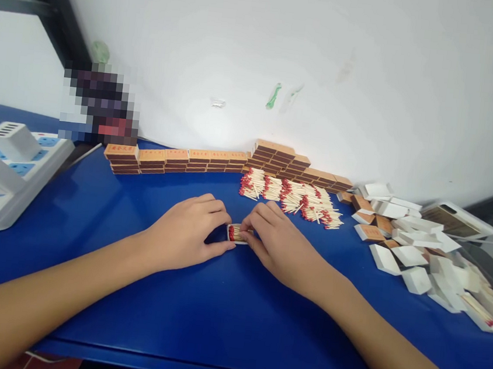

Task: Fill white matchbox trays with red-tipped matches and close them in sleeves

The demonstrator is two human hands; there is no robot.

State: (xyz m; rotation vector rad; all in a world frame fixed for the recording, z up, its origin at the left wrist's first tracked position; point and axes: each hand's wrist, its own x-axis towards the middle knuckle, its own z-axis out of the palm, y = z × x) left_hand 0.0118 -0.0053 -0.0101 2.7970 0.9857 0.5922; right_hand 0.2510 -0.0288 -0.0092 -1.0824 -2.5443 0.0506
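A small white matchbox tray (237, 242) with red-headed matches (232, 232) in it lies on the blue table between my hands. My left hand (188, 231) grips the tray's left end between thumb and forefinger. Over the tray's right half, the fingers of my right hand (282, 244) are pinched together on the matches and hide part of them. Just beyond my right hand spreads a loose pile of matches (291, 196), their heads mostly toward the left and front.
Stacked closed matchboxes (178, 161) line the wall at the back. To the right lie heaped white trays (425, 241) and orange sleeves (369, 232), with a phone-like white-edged object (458, 220) behind. A power strip (30, 185) with plugged-in adapters stands at the left.
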